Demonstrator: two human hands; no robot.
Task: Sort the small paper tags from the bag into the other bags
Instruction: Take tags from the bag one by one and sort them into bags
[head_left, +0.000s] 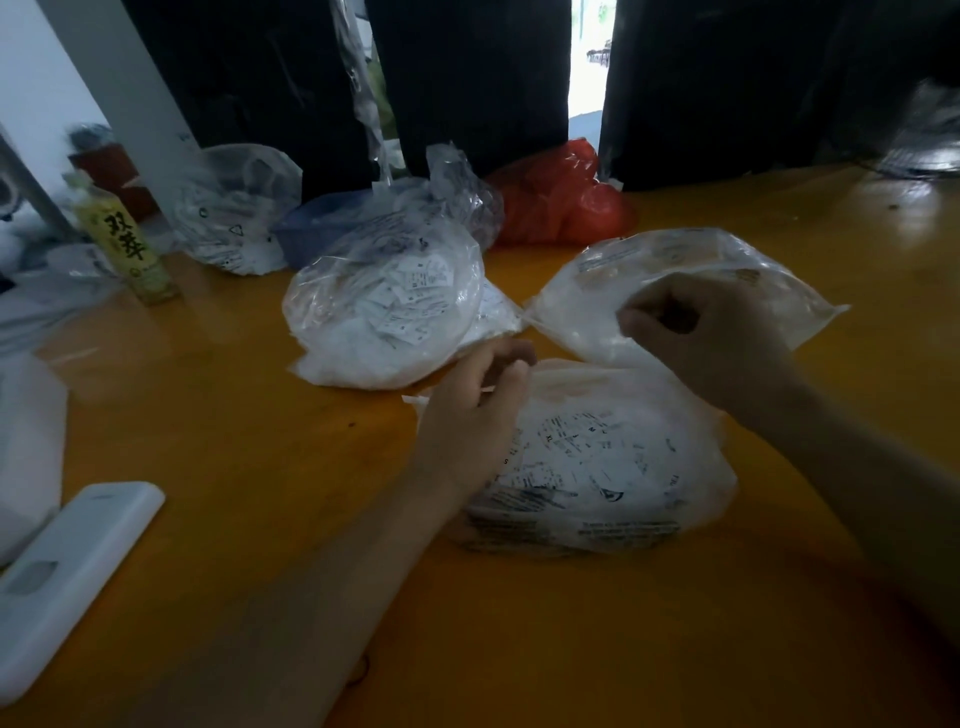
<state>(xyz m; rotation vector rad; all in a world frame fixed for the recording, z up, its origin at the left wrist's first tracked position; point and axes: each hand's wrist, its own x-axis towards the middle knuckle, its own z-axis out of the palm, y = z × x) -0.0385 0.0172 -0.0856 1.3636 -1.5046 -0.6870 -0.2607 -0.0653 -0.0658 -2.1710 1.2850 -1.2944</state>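
Your left hand (480, 400) has its fingers curled and the thumb pressed toward them at the mouth of the near bag (597, 462), and it seems to pinch a thin pale sliver there, though blur hides whether that is a paper tag or only a fold of film; your right hand (696, 338) is curled too, fingers bunched over the near edge of the right-hand bag (675, 270), and whether it holds a tag or just the plastic I cannot tell; the tags themselves will be almost weightless, thin, limp and apt to cling to each other and to the film, so take them singly by an edge between thumb and fingertip rather than scooping; the bags are soft, slippery and shapeless, so pin the lip open with the other hand; the near bag lies on the yellow worktop (218, 457) just under both hands, toward its near edge; the tag-filled bag (384, 312) sits beyond your left hand, mid-worktop, printed tags visible through the film; further back, by the far edge, lie another clear bag (234, 208), a red bag (561, 202) and a yellow-green bottle (130, 244); a white remote-like case (67, 566) lies at the near left corner.
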